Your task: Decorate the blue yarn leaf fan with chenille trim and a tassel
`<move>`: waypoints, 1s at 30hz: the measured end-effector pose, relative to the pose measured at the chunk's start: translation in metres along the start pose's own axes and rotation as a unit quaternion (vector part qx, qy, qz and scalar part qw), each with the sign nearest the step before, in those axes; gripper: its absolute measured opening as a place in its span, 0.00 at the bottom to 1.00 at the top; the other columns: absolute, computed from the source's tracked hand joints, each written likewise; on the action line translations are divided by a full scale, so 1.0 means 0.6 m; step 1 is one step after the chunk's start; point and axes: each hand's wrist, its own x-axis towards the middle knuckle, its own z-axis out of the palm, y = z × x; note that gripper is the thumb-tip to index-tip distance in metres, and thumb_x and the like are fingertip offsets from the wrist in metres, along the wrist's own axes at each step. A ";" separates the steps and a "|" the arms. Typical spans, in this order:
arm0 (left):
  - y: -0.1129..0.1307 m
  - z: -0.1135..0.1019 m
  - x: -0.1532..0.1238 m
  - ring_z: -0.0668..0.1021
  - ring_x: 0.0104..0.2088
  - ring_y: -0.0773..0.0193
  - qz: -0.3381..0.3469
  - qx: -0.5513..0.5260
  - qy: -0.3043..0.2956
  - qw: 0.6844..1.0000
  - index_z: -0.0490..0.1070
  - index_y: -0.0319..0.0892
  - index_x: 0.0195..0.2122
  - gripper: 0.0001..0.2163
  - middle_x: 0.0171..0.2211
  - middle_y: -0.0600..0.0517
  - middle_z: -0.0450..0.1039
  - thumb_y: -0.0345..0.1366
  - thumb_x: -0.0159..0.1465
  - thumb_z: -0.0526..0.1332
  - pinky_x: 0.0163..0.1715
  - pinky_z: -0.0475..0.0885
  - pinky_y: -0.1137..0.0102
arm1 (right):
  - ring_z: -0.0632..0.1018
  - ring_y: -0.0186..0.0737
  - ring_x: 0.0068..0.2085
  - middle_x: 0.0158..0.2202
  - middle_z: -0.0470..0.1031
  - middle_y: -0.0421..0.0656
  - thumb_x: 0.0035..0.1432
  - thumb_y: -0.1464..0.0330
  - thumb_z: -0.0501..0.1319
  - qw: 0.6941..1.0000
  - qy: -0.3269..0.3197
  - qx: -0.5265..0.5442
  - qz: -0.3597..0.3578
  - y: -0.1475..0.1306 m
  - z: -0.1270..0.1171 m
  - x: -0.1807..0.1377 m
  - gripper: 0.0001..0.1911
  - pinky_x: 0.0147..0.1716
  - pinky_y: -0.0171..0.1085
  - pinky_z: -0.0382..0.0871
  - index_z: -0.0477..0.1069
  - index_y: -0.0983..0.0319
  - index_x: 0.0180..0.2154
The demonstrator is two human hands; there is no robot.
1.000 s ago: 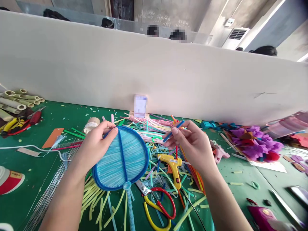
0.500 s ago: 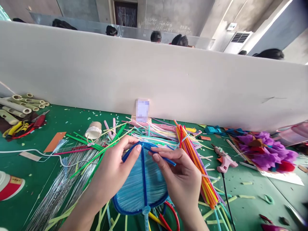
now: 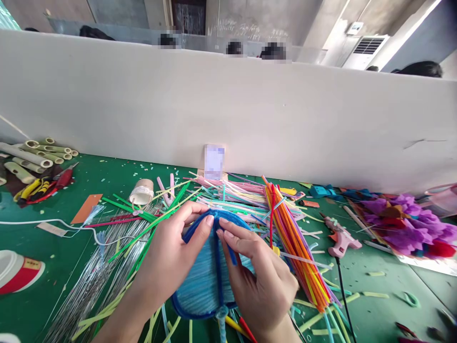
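Pressing now: the short blue fuzzy stem (image 3: 231,252), which a second ago was held up clear of the work, has come down onto the round fan of light blue thread with a dark blue fuzzy rim (image 3: 205,281).
Meaning: judged from this, the stem is being laid against the fan's face near the top of its rim, beside the dark blue centre rib.
Fan: held tilted above the green desk (image 3: 107,176), its handle end pointing back toward the person, partly hidden by both hands.
Left hand (image 3: 171,252): grip clamped on the fan's upper left rim, thumb on top, fingers behind.
Right hand (image 3: 262,281): grip pinched on the stem, fingertips meeting the left thumb at the fan's top edge.
Right of the fan: bundle of orange and red plastic strips (image 3: 293,243), just beside the right hand; further right a pink glue gun (image 3: 339,238) and purple paper flowers (image 3: 403,221).
Left of the fan: sheaf of thin silver wires (image 3: 96,276); well off, a red and white paper cup (image 3: 17,274).
Behind the fan: heap of mixed coloured strips (image 3: 228,197), then the white partition board (image 3: 228,109).
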 end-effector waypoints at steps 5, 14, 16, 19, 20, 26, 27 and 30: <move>0.001 0.002 0.001 0.82 0.42 0.56 -0.008 -0.027 -0.007 1.000 0.73 0.46 0.46 0.15 0.43 0.49 0.81 0.50 0.66 0.60 0.42 0.77 0.66 | 0.80 0.42 0.42 0.41 0.81 0.45 0.59 0.84 0.61 1.000 -0.007 -0.014 -0.007 0.009 0.002 0.022 0.14 0.42 0.43 0.78 0.75 0.60 0.40; -0.012 -0.015 0.011 0.81 0.42 0.57 -0.041 -0.097 -0.084 0.991 0.77 0.47 0.46 0.13 0.40 0.53 0.81 0.47 0.66 0.61 0.39 0.75 0.69 | 0.77 0.41 0.40 0.38 0.79 0.45 0.61 0.80 0.63 0.990 -0.124 -0.040 -0.050 0.025 -0.033 0.050 0.12 0.40 0.41 0.76 0.76 0.61 0.42; -0.010 -0.018 0.008 0.81 0.42 0.57 -0.032 -0.096 -0.095 0.990 0.77 0.48 0.47 0.12 0.40 0.54 0.81 0.45 0.67 0.60 0.40 0.75 0.68 | 0.76 0.41 0.39 0.39 0.78 0.46 0.61 0.80 0.64 0.988 -0.124 -0.050 -0.072 0.022 -0.035 0.052 0.13 0.39 0.41 0.76 0.75 0.61 0.45; 0.000 -0.017 0.003 0.81 0.43 0.57 -0.017 -0.090 -0.095 0.991 0.78 0.48 0.48 0.12 0.42 0.55 0.81 0.43 0.67 0.61 0.43 0.75 0.68 | 0.76 0.41 0.40 0.40 0.78 0.46 0.60 0.81 0.63 0.985 -0.128 -0.056 -0.097 0.016 -0.038 0.051 0.17 0.40 0.42 0.76 0.73 0.62 0.50; 0.003 -0.016 0.002 0.81 0.43 0.58 -0.012 -0.084 -0.093 0.992 0.78 0.49 0.48 0.11 0.43 0.55 0.81 0.42 0.67 0.61 0.43 0.75 0.68 | 0.76 0.41 0.40 0.40 0.78 0.46 0.60 0.81 0.63 0.985 -0.128 -0.056 -0.105 0.014 -0.039 0.051 0.18 0.41 0.42 0.76 0.73 0.62 0.50; 0.013 -0.011 -0.003 0.81 0.45 0.60 0.011 -0.110 -0.073 0.991 0.78 0.53 0.50 0.12 0.45 0.57 0.82 0.43 0.67 0.62 0.45 0.75 0.71 | 0.76 0.47 0.46 0.44 0.77 0.50 0.58 0.82 0.63 0.984 -0.111 -0.064 -0.123 0.013 -0.043 0.048 0.16 0.45 0.48 0.76 0.74 0.62 0.46; 0.013 -0.011 -0.002 0.81 0.45 0.60 0.010 -0.120 -0.072 0.990 0.78 0.53 0.50 0.12 0.45 0.57 0.82 0.44 0.67 0.62 0.45 0.75 0.71 | 0.76 0.48 0.48 0.45 0.76 0.50 0.58 0.82 0.63 0.984 -0.110 -0.063 -0.122 0.013 -0.042 0.047 0.16 0.46 0.49 0.76 0.74 0.62 0.47; 0.014 -0.011 0.000 0.82 0.45 0.60 0.005 -0.136 -0.068 0.988 0.78 0.52 0.49 0.12 0.45 0.56 0.82 0.45 0.66 0.64 0.46 0.76 0.71 | 0.76 0.47 0.50 0.46 0.76 0.50 0.59 0.82 0.62 0.985 -0.111 -0.059 -0.116 0.012 -0.037 0.045 0.17 0.49 0.48 0.76 0.73 0.62 0.47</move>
